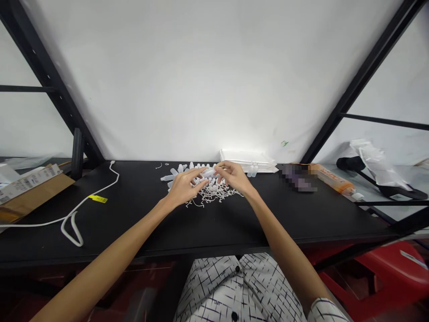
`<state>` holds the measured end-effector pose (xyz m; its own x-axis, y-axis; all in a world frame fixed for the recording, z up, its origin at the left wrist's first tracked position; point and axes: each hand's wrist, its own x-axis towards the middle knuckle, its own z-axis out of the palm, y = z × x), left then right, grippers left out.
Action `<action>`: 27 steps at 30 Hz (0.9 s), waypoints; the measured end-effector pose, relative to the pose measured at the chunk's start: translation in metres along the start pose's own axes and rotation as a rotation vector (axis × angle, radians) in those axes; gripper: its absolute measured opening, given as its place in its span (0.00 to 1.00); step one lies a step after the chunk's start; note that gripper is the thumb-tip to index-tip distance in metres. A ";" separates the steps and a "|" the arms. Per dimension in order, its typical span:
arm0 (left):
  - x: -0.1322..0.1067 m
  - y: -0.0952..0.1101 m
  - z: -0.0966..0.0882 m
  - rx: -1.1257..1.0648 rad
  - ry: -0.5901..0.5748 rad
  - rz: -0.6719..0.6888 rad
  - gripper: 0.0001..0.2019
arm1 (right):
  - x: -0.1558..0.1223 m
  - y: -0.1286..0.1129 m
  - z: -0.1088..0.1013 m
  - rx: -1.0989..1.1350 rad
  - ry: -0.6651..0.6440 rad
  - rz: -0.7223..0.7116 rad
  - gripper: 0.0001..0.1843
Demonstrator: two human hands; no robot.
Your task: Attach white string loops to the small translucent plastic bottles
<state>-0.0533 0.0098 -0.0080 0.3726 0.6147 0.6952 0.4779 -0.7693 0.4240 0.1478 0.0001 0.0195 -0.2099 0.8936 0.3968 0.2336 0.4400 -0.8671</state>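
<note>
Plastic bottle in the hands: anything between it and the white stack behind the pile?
Yes. The right hand sits beside the plastic bottle, on the side toward the white stack. Two small bottles also stand at the stack's front edge.

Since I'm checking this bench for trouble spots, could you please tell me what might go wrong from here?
Two risks seem likely. The white strands tangled through the pile of small translucent plastic bottles could snag the bottle held between the left hand and right hand, possibly dragging others along. Bottles lying on their sides might also roll, and the pile sits close to the back edge of the black table.
</note>
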 end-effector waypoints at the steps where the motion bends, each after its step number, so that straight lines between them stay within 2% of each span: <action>1: 0.000 -0.002 -0.001 0.009 -0.004 -0.011 0.21 | 0.001 -0.003 -0.008 0.026 0.048 -0.010 0.19; 4: 0.002 -0.008 -0.006 0.054 0.007 -0.030 0.20 | 0.002 -0.005 -0.041 0.062 0.302 -0.086 0.18; 7: 0.005 -0.012 -0.014 0.137 0.021 -0.071 0.16 | -0.002 0.006 -0.083 -0.082 0.656 -0.124 0.14; 10: 0.009 -0.015 -0.024 0.220 0.004 -0.121 0.14 | -0.012 0.025 -0.122 -0.484 0.909 0.000 0.13; 12: 0.011 -0.018 -0.031 0.277 -0.022 -0.144 0.13 | -0.020 0.037 -0.139 -0.841 0.986 0.140 0.14; 14: 0.013 -0.021 -0.037 0.316 -0.039 -0.176 0.14 | -0.026 0.049 -0.148 -1.049 0.919 0.268 0.17; 16: 0.014 -0.023 -0.043 0.346 -0.061 -0.216 0.14 | -0.029 0.059 -0.150 -1.153 0.758 0.361 0.19; 18: 0.015 -0.026 -0.048 0.374 -0.085 -0.248 0.14 | -0.029 0.067 -0.148 -1.211 0.586 0.405 0.20; 20: 0.016 -0.028 -0.052 0.395 -0.109 -0.265 0.15 | -0.026 0.074 -0.146 -1.236 0.470 0.407 0.19; 27: 0.017 -0.038 -0.059 0.452 -0.289 -0.263 0.16 | -0.023 0.086 -0.153 -1.017 0.384 0.366 0.14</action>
<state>-0.1128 0.0392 0.0218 0.3672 0.8456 0.3875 0.8511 -0.4736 0.2268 0.3183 0.0308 -0.0185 0.2915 0.8742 0.3884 0.9168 -0.1395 -0.3742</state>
